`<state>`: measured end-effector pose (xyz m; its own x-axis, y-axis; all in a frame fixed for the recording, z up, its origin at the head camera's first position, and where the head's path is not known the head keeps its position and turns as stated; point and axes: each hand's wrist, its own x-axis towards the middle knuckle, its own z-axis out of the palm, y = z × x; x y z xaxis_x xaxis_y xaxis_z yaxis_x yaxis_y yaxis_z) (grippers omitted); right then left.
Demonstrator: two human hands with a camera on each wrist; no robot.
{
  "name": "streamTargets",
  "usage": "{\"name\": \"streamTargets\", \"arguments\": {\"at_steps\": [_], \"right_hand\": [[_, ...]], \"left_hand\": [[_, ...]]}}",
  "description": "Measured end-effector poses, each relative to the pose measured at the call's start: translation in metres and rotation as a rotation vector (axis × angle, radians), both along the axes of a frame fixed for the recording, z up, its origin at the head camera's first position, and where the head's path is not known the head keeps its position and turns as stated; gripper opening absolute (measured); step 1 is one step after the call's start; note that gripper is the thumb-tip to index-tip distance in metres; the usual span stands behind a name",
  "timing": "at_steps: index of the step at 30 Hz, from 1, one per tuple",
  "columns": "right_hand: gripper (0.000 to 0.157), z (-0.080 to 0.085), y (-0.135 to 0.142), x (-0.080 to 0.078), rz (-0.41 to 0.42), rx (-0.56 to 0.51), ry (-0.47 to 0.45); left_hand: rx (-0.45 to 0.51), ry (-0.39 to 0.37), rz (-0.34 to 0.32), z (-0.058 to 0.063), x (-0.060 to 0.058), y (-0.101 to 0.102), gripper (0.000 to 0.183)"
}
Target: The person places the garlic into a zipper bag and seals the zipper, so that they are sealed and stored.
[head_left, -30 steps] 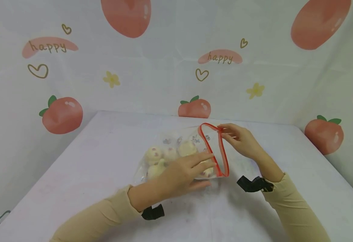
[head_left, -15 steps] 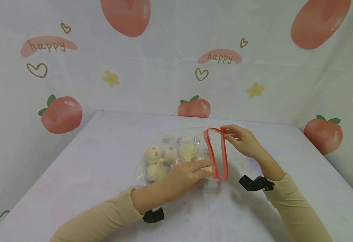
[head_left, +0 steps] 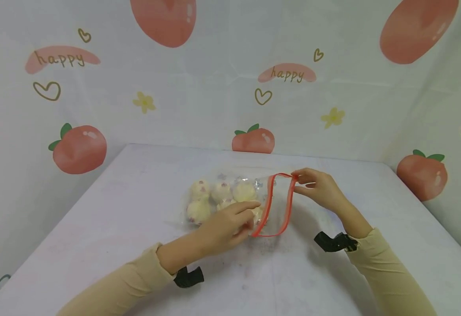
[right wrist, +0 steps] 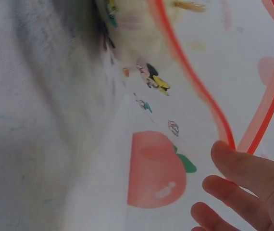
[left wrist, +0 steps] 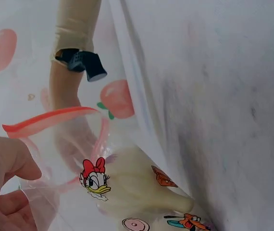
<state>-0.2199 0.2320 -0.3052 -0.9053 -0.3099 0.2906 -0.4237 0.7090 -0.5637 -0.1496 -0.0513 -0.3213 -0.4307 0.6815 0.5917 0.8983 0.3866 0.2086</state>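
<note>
A clear plastic zip bag (head_left: 289, 206) with a red zip edge lies over the white table, its mouth gaping to the right. Inside sit several pale garlic bulbs (head_left: 244, 190), one of them showing large as a garlic bulb (left wrist: 134, 180) behind cartoon prints in the left wrist view. My right hand (head_left: 320, 188) pinches the far corner of the mouth between thumb and fingers; the right wrist view has the thumb (right wrist: 242, 166) right on the red edge. My left hand (head_left: 224, 226) is at the near side of the bag, fingers loosely bent over the bulbs and thumb apart from them.
The white table (head_left: 108, 245) runs back to a white cloth backdrop (head_left: 199, 79) printed with red fruit, hearts and "happy". Black straps with mounts sit at both wrists, such as the black mount (head_left: 189, 277) under the left one.
The near part of the red mouth has swung left and widened. My left hand has drawn back slightly left and its fingers have bent. My right hand keeps its pinch, slightly lower.
</note>
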Motion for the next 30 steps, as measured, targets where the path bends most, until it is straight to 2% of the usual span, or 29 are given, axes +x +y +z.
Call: {"name": "streamTargets", "arguments": {"at_steps": [3, 5, 8, 13, 18, 24, 30], "right_hand": [[0.036, -0.003, 0.002, 0.001, -0.024, 0.013, 0.013], [0.034, -0.005, 0.004, 0.001, -0.034, 0.024, 0.029], [0.031, -0.007, 0.008, 0.003, -0.04, 0.036, 0.039], [0.024, -0.013, 0.012, 0.004, -0.038, 0.079, 0.036], [0.019, -0.019, 0.015, 0.005, -0.024, 0.125, 0.03], [0.013, -0.027, 0.015, 0.007, -0.008, 0.175, -0.021], [0.009, -0.03, 0.012, 0.008, 0.043, 0.227, -0.067]], "left_hand": [[-0.048, -0.024, -0.021, -0.001, -0.001, -0.007, 0.014], [-0.108, -0.07, -0.056, 0.0, -0.002, -0.012, 0.016], [-0.195, -0.207, -0.115, 0.002, -0.003, -0.019, 0.016], [-0.278, -0.412, -0.141, 0.002, -0.003, -0.026, 0.016], [-0.294, -0.534, -0.158, 0.001, -0.005, -0.03, 0.017], [-0.299, -0.632, -0.166, -0.007, -0.011, -0.035, 0.016], [-0.285, -0.706, -0.175, -0.016, -0.021, -0.041, 0.015]]}}
